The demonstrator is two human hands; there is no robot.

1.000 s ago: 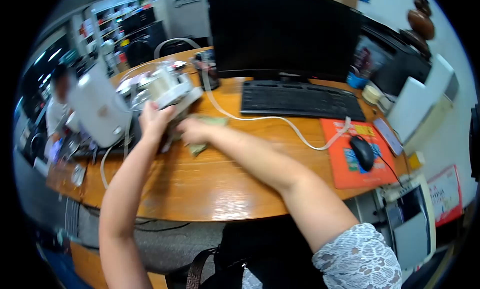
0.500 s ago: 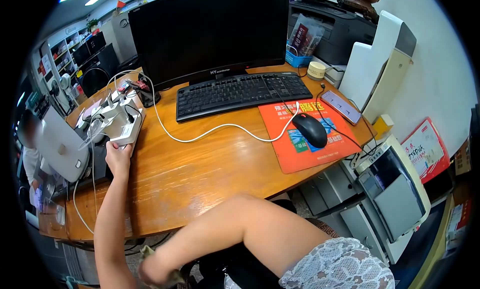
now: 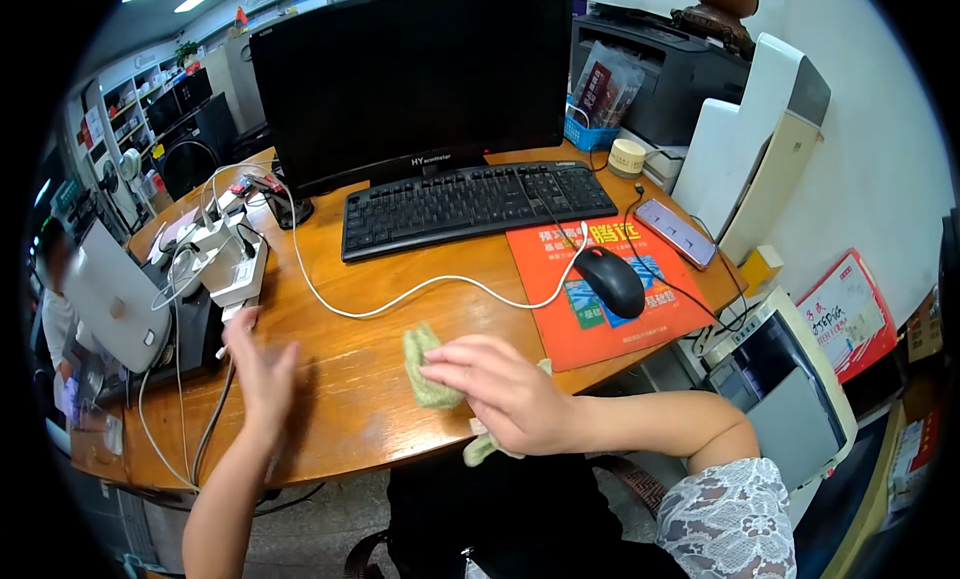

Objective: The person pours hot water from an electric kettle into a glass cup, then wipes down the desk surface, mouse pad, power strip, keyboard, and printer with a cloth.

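Observation:
A folded green cloth [image 3: 428,371] is gripped in my right hand [image 3: 515,394] above the front part of the wooden table [image 3: 350,379]. One end of the cloth hangs out below the palm. My left hand [image 3: 260,369] is off the white power strip [image 3: 238,269], just in front of it, with thumb and fingers spread and nothing held. Several plugs and cables sit in the strip at the table's left side. To the right of the cloth, a black mouse [image 3: 610,281] rests on a red mouse mat [image 3: 580,334].
A black monitor [image 3: 420,79] and keyboard [image 3: 470,209] stand at the back. A white cable [image 3: 400,297] curves across the tabletop. On the right are a phone [image 3: 676,232], a round tub [image 3: 627,157] and a printer [image 3: 660,74]. A silver laptop [image 3: 115,294] stands at left.
My left hand has let go of the power strip and opened. My right hand has come up from below the table edge with the cloth, over the tabletop. The view has shifted slightly.

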